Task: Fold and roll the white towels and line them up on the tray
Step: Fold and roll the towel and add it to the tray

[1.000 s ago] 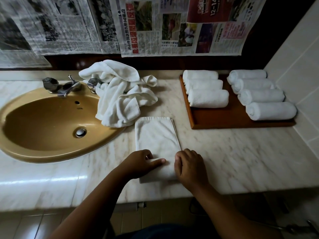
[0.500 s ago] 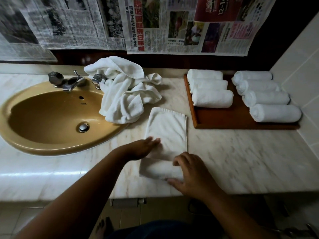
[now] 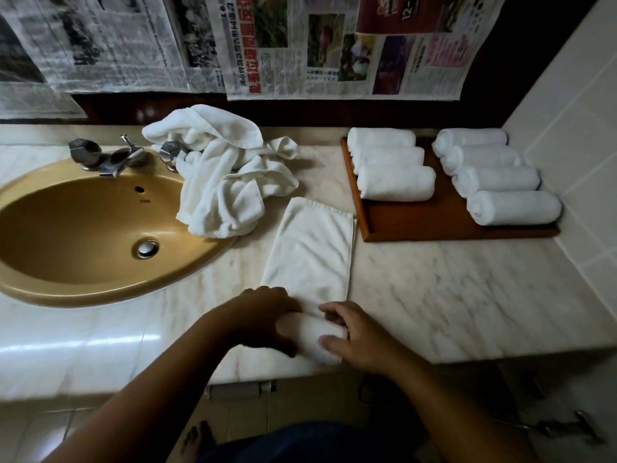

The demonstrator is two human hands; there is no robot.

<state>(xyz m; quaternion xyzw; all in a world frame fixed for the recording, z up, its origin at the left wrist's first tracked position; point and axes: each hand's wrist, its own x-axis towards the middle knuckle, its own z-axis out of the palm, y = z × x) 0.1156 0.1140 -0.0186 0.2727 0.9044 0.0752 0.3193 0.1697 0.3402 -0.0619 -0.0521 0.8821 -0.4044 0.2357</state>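
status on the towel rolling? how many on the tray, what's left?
Done: seven rolled towels sit on the wooden tray, three in the left column and four in the right. In hand: the left hand and right hand are rolling up the near end of a folded towel on the counter. Left: finishing that roll, placing it, then the crumpled pile by the sink.

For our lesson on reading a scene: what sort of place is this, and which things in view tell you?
Most likely a bathroom, perhaps in a hotel or spa: a basin with taps set in a marble counter, tiled walls, and rolled towels on a tray.
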